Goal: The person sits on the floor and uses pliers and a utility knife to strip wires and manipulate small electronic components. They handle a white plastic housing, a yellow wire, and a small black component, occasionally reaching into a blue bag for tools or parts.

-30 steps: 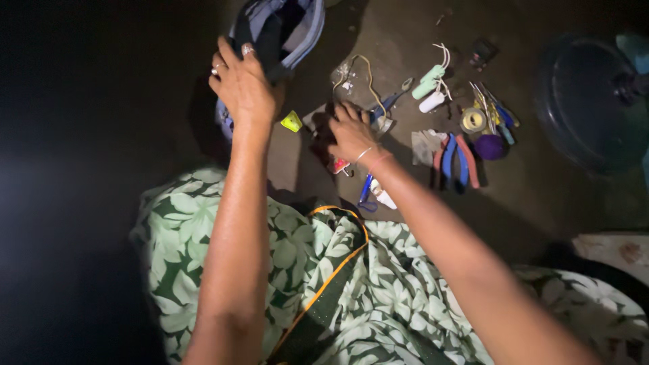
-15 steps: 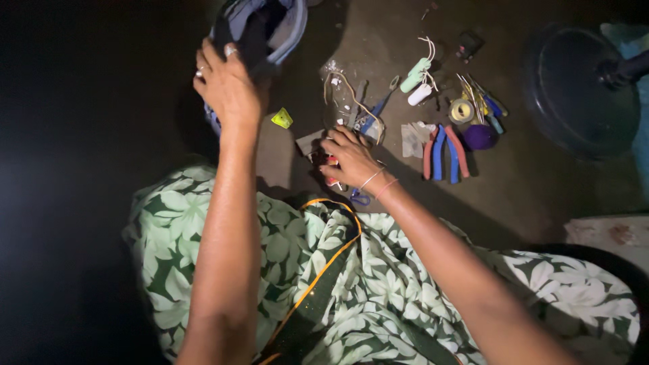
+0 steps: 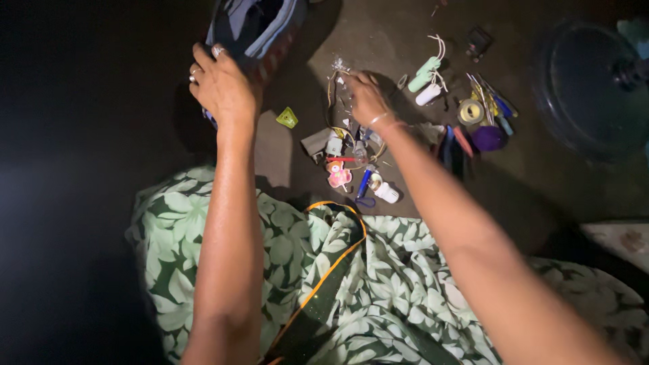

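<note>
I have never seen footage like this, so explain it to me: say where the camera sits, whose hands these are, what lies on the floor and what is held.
The camera is worn on a person's head and looks down, so both arms reaching out from the bottom of the picture are that person's own. The left hand grips the edge of a blue-grey bag. The right hand reaches into a scatter of small parts on the dark floor; whether it grips anything cannot be told. Nearby lie a roll of tape, a purple cap and a small yellow triangle. A green leaf-print cloth covers the lap.
</note>
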